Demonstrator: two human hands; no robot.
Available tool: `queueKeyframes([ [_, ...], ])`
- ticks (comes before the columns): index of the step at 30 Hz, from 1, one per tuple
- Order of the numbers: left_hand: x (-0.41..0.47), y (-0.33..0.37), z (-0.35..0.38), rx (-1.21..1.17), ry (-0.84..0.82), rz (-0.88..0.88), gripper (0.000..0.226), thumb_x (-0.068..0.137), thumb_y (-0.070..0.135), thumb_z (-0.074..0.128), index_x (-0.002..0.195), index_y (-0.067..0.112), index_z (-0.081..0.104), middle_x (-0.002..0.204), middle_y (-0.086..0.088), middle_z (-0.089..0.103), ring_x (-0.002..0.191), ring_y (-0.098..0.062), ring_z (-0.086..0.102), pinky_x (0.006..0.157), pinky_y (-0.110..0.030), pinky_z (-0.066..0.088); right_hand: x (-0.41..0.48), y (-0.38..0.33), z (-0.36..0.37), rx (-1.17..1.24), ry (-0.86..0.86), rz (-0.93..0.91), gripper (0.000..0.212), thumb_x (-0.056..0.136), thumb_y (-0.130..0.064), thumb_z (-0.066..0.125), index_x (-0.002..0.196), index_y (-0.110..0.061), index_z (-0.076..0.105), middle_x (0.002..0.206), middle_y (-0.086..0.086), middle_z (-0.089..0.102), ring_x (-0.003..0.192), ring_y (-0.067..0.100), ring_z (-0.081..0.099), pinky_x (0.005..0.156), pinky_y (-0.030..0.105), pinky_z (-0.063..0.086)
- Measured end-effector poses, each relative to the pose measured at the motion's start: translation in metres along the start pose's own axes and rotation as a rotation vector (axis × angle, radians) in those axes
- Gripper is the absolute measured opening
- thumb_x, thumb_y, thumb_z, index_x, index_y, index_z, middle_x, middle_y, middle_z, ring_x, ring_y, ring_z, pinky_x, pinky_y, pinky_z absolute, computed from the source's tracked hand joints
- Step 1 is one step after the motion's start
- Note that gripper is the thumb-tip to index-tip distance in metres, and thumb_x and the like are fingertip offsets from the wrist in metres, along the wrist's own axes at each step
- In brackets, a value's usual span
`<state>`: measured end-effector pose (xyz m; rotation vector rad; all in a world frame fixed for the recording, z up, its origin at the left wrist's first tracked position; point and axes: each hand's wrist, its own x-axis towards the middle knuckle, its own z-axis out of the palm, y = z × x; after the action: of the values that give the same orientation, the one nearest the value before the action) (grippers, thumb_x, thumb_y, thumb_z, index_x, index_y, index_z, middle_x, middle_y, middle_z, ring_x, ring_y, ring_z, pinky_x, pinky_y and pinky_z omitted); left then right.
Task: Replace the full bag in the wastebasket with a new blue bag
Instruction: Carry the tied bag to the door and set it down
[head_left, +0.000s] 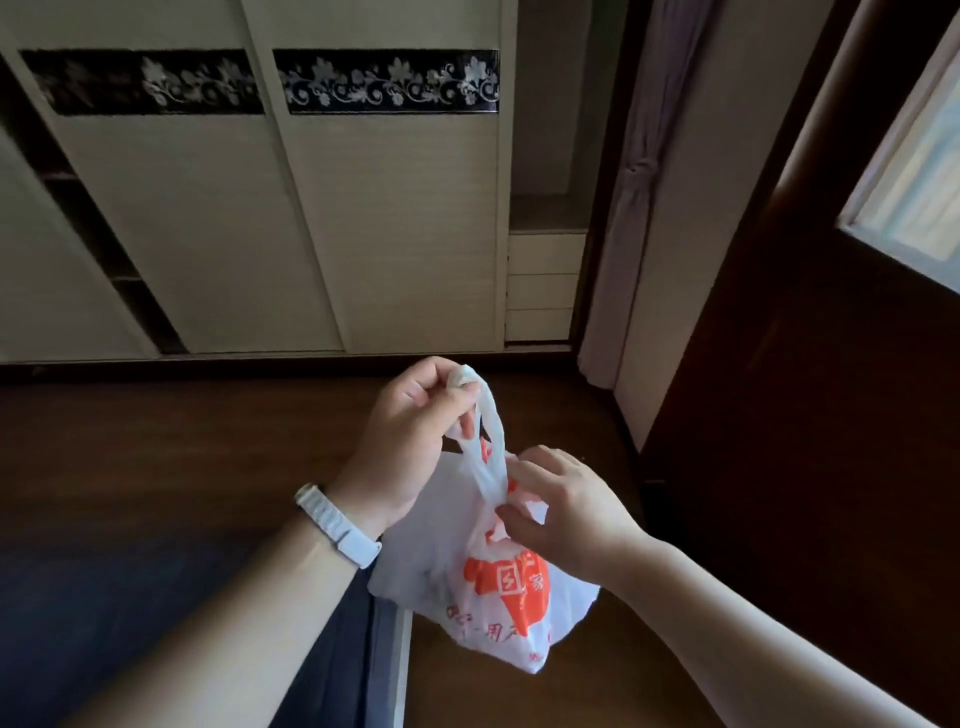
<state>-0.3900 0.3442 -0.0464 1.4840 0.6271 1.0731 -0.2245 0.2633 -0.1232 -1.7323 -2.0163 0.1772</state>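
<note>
Full white plastic bag (485, 587), orange print, hangs in air above wooden floor (156, 457), in front of wardrobe's sliding doors (395, 234). Left hand (410, 441) clenched on bag's looped handle, lifting it up. Right hand (563, 506) pinches twisted neck of bag just below loop. White wristband (337, 525) on left wrist. Dark blue surface, white-edged, just left of bag. Curtain (623, 208) right of wardrobe.

A cream wardrobe (260, 218) with sliding doors fills the far wall, a black floral band (387, 82) running across its upper panels. Small drawers (540, 286) sit at its right end, beside a tied-back curtain (631, 208). Dark wooden floor (156, 441) spreads below. A window (914, 171) glows at right.
</note>
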Motion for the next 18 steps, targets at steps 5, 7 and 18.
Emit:
queueKeyframes([
  [5, 0.057, -0.025, -0.007, 0.027, 0.023, -0.029, 0.020, 0.086, 0.016, 0.054, 0.075, 0.000, 0.052, 0.061, -0.006, 0.054, 0.061, -0.016, 0.049, 0.064, -0.023, 0.046, 0.056, 0.037, 0.013, 0.045, -0.028, -0.022, 0.028, 0.088, -0.041, 0.061, 0.114, -0.031, 0.061, 0.112, -0.011, 0.059, 0.101, 0.012, 0.056, 0.084, 0.027, 0.052],
  [7, 0.085, -0.033, -0.008, 0.042, 0.043, -0.028, 0.020, 0.086, 0.014, 0.054, 0.074, -0.002, 0.052, 0.061, -0.006, 0.054, 0.059, -0.016, 0.050, 0.062, -0.021, 0.045, 0.083, 0.058, 0.018, 0.073, -0.024, -0.047, 0.027, 0.088, -0.041, 0.062, 0.113, -0.032, 0.061, 0.112, -0.012, 0.058, 0.100, 0.010, 0.056, 0.083, 0.027, 0.053],
  [18, 0.273, -0.056, 0.009, 0.125, 0.174, -0.015, 0.022, 0.087, 0.014, 0.054, 0.073, -0.002, 0.051, 0.059, -0.004, 0.054, 0.060, -0.014, 0.053, 0.066, -0.023, 0.046, 0.258, 0.185, -0.001, 0.181, -0.042, -0.201, 0.031, 0.089, -0.043, 0.060, 0.118, -0.033, 0.057, 0.114, -0.014, 0.057, 0.101, 0.006, 0.055, 0.083, 0.025, 0.052],
])
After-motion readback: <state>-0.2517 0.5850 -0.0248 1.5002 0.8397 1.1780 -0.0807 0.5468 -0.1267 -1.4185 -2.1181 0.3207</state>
